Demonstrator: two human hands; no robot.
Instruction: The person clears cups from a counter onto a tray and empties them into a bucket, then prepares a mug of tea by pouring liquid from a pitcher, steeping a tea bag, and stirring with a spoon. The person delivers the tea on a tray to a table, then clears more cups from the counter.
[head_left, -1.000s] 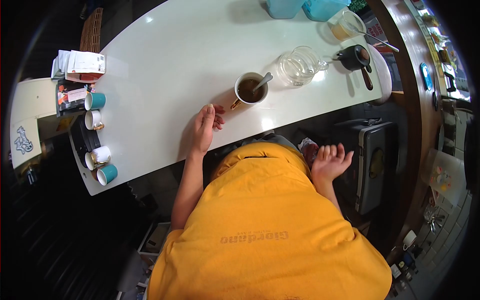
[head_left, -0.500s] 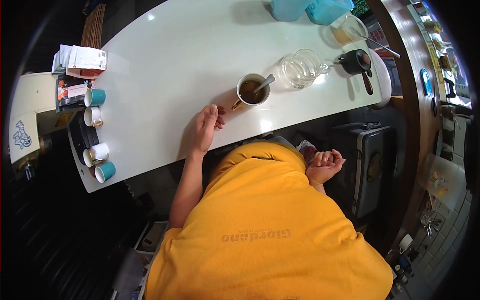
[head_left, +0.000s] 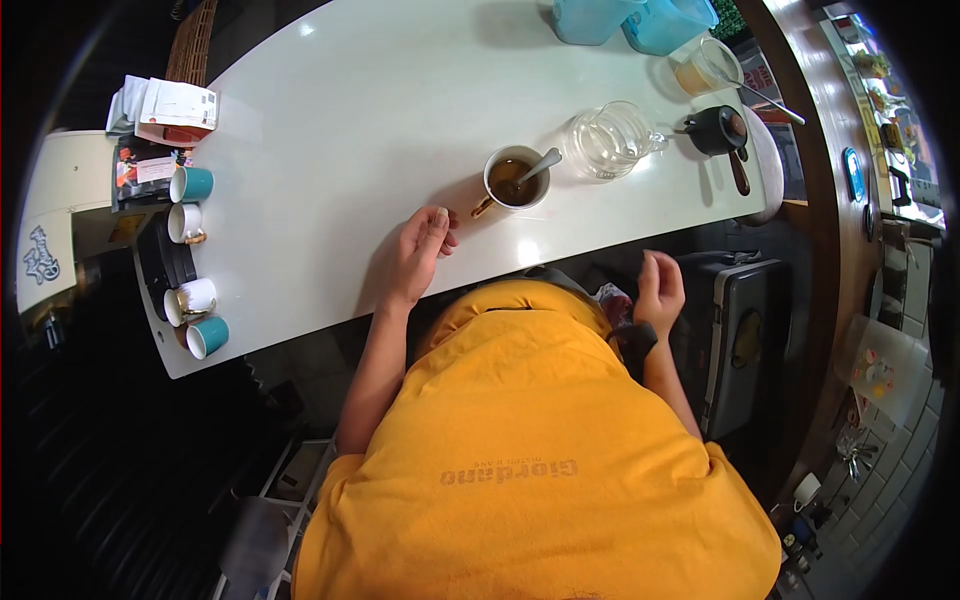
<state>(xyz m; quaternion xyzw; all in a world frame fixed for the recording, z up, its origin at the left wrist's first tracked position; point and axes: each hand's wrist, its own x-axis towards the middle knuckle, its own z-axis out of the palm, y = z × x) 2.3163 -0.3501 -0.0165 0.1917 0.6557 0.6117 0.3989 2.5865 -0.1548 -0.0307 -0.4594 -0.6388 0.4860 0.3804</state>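
A white mug (head_left: 492,168) with a gold handle holds brown liquid, and a metal spoon (head_left: 541,164) leans in it. My left hand (head_left: 425,250) rests on the table edge just left of the mug, apart from its handle. Its fingers are loosely curled around nothing. My right hand (head_left: 661,290) is raised off the table's front edge, empty, with its fingers loosely bent and slightly apart. To the right of the mug stands a clear glass jug (head_left: 607,142).
A small black pot (head_left: 715,131) with a wooden handle and a glass (head_left: 708,68) with a long spoon stand at the right. Blue containers (head_left: 668,22) are at the back. Several cups (head_left: 189,302) line the left edge near packets (head_left: 176,108). A black case (head_left: 748,340) stands below.
My right hand has risen from beside my waist, its fingers now pointing upward. My left hand has barely shifted. The whole view has moved slightly.
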